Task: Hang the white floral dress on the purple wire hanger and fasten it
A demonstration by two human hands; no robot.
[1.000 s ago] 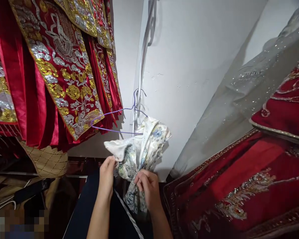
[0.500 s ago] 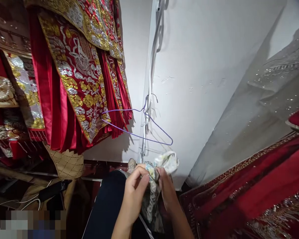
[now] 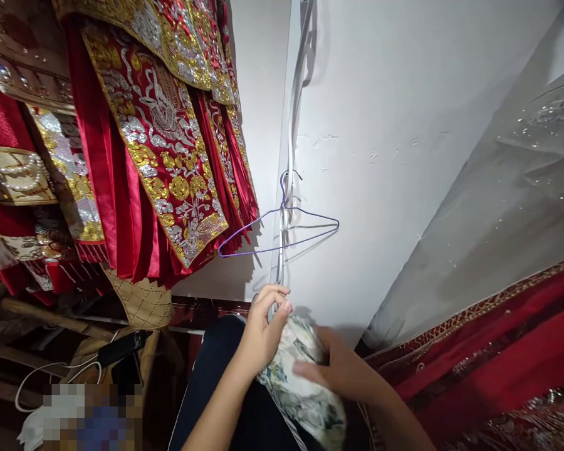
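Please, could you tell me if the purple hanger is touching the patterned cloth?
Apart. In the head view, the whole purple hanger shows above the patterned cloth, with white wall visible between them.

Creased, soft-looking floral cloth (image 3: 308,404), mostly matt; thin hanger (image 3: 258,251) with a smooth, slightly glossy purple coating; shiny, satiny red pleats (image 3: 125,235) – and a panel (image 3: 167,150) rough with glittering gold and silver embroidery; sheer, sparkle-dotted grey fabric (image 3: 489,207); matt white wall (image 3: 395,94), chipped
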